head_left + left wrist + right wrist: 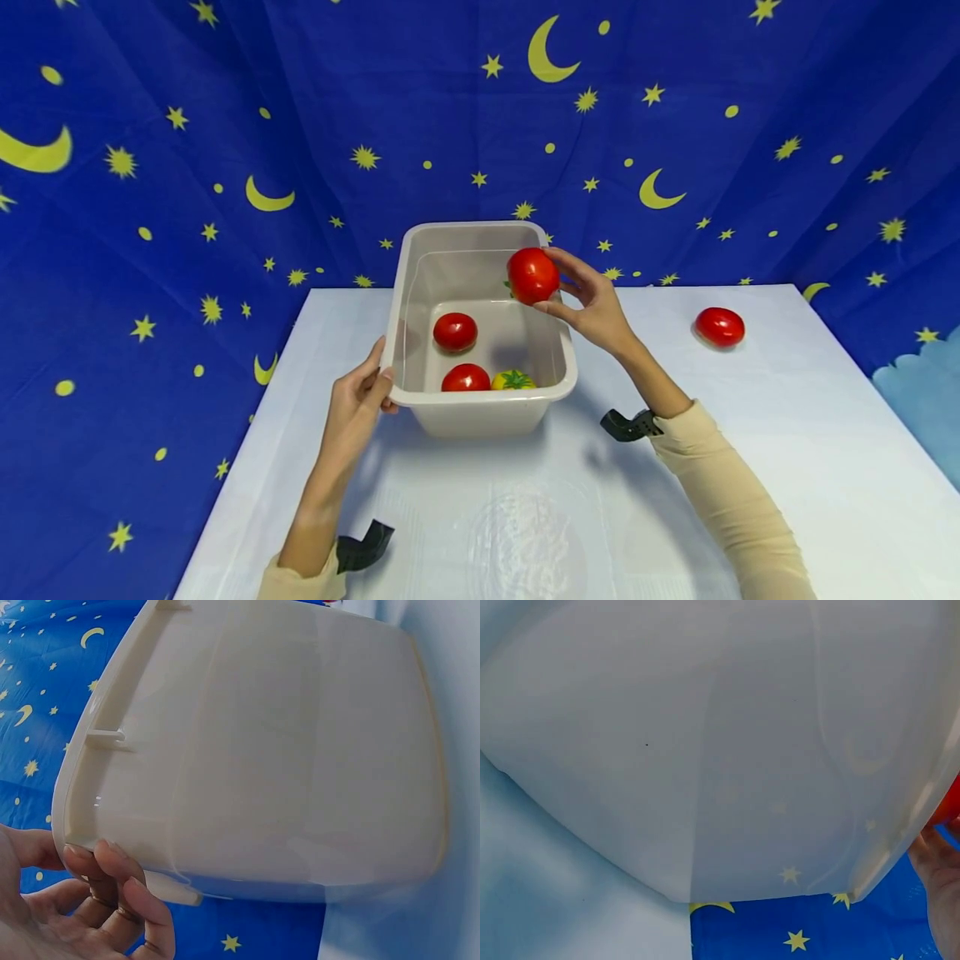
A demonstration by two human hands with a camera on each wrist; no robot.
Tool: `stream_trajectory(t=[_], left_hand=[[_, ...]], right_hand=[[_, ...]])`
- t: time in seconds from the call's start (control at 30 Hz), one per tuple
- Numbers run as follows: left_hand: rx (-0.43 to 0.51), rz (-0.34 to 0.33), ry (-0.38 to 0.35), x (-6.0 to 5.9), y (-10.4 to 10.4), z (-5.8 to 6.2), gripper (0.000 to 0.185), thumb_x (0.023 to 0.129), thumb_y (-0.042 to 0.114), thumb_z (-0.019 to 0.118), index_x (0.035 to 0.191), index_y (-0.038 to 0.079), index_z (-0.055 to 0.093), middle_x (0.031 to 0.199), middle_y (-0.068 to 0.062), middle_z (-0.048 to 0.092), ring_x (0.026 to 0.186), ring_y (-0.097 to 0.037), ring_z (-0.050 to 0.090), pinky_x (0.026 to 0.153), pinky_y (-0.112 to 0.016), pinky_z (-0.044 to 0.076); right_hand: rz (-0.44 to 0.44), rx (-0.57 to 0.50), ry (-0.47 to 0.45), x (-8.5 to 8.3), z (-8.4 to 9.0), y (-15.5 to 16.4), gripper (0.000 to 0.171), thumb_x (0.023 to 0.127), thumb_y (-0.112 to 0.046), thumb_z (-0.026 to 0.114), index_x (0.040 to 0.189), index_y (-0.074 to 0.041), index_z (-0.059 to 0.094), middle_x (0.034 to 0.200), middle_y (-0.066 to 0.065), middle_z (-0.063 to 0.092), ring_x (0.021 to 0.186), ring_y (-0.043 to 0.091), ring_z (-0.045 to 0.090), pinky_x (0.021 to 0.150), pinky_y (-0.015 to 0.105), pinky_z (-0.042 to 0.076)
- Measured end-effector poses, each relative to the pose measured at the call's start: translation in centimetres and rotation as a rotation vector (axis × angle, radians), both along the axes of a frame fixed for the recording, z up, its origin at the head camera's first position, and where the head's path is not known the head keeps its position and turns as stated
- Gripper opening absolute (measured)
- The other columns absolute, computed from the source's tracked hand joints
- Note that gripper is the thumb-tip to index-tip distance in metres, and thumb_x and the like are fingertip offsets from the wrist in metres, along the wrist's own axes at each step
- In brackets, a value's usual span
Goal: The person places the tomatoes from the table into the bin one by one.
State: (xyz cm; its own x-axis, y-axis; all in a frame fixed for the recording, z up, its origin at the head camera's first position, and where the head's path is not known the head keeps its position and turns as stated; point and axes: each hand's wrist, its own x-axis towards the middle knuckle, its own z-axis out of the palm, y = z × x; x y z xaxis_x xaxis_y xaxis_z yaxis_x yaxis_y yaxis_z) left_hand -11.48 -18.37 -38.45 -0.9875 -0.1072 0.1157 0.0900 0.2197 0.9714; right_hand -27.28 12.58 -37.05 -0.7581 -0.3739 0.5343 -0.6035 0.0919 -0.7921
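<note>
A blue cloth backdrop printed with yellow moons and stars [187, 167] is hanging behind and beside a pale, glossy table surface [750, 467]. On the table a beige rectangular plastic tub [420, 250] is sitting, filling most of both wrist views. The left hand [358, 406] is gripping the tub's near left corner, its fingers [112, 874] curling under the rim. The right hand [592, 302] is holding a round red tomato [532, 275] between thumb and fingertips, above the tub's right rim. Inside the tub two more red tomatoes [455, 331] are lying beside a small yellow fruit with a green stalk [513, 381], near the front wall. Another red tomato [719, 326] is resting on the table, well apart to the right.
</note>
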Motion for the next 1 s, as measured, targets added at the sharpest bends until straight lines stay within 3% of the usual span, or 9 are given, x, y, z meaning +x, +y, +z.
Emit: stream_trajectory(t=[0.57,0.83,1.0], left_hand=[[-0.001,0.003,-0.001,-0.09,0.10,-0.01,0.050,0.101,0.008,0.047,0.150,0.006,0.036,0.109,-0.027,0.065,0.067,-0.008,0.054,0.064,-0.020,0.051],[-0.008,0.005,0.000,-0.08,0.12,0.06,0.050,0.101,0.008,0.047,0.150,0.007,0.036,0.105,-0.026,0.065,0.067,-0.009,0.054,0.064,-0.021,0.051],[-0.004,0.005,0.002,-0.07,0.10,0.02,0.050,0.101,0.007,0.047,0.150,0.006,0.037,0.109,-0.027,0.065,0.067,-0.008,0.054,0.064,-0.020,0.051]], right_hand=[[0.006,0.045,0.033,-0.12,-0.29,0.04,0.071,0.078,0.009,0.075,0.143,-0.001,0.047,0.144,0.015,0.051,0.132,0.025,0.049,0.100,0.023,0.047],[-0.001,0.030,0.066,0.04,-0.22,0.17,0.070,0.078,0.010,0.075,0.142,0.000,0.048,0.144,0.018,0.051,0.132,0.029,0.049,0.102,0.047,0.046],[-0.033,0.046,0.063,0.30,-0.05,0.38,0.068,0.078,0.014,0.073,0.141,0.004,0.048,0.143,0.024,0.049,0.131,0.033,0.048,0.102,0.053,0.045]])
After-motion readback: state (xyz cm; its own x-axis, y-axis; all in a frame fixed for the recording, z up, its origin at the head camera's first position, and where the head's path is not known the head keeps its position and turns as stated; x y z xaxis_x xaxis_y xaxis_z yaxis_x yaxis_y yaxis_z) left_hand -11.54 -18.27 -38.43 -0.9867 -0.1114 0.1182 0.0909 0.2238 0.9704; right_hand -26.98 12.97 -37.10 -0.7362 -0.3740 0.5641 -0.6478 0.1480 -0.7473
